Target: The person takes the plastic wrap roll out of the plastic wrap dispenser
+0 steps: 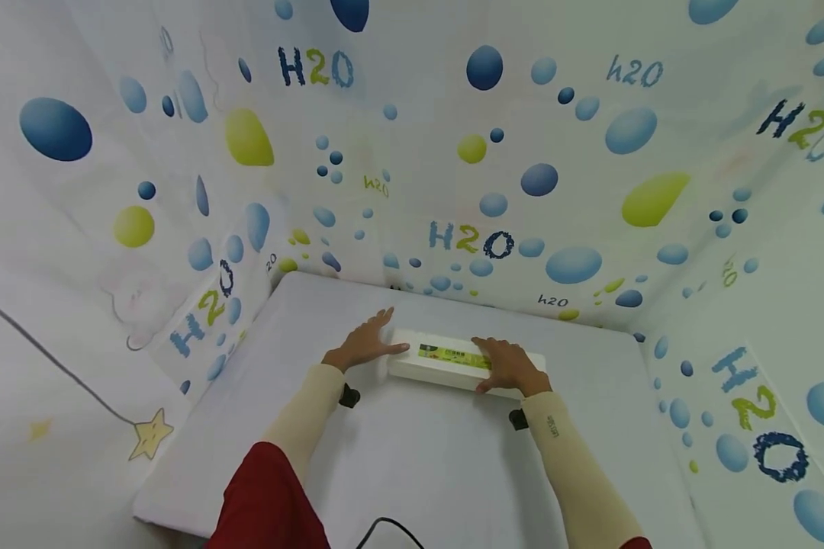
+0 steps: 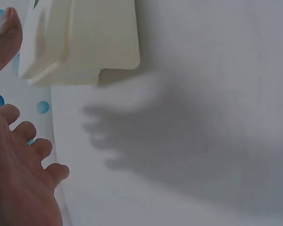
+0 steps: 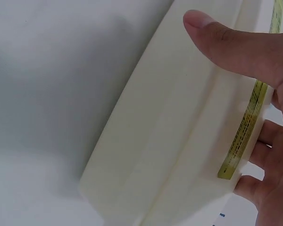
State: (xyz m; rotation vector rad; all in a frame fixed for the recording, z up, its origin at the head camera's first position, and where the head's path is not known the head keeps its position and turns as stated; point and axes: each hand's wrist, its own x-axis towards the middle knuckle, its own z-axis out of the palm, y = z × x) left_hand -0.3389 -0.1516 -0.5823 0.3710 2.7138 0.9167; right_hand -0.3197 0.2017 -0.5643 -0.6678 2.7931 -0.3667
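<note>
A long white box (image 1: 426,372) with a yellow-green label (image 1: 453,356) lies crosswise on the white-covered table. My right hand (image 1: 511,366) grips it near its right end. In the right wrist view the thumb lies against the box's near side (image 3: 155,108), and the other fingers reach the far side, partly hidden. My left hand (image 1: 362,345) is beside the left end with its fingers spread. From the left wrist, the box end (image 2: 99,37) appears close to the thumb, and the palm (image 2: 19,183) holds nothing. Whether the left thumb touches the box, I cannot tell.
The white tabletop (image 1: 426,465) extends around the box. Behind it hangs a white curtain (image 1: 412,168) printed with blue and green drops and H2O lettering, also on both sides. A black cable (image 1: 384,520) shows at the near edge.
</note>
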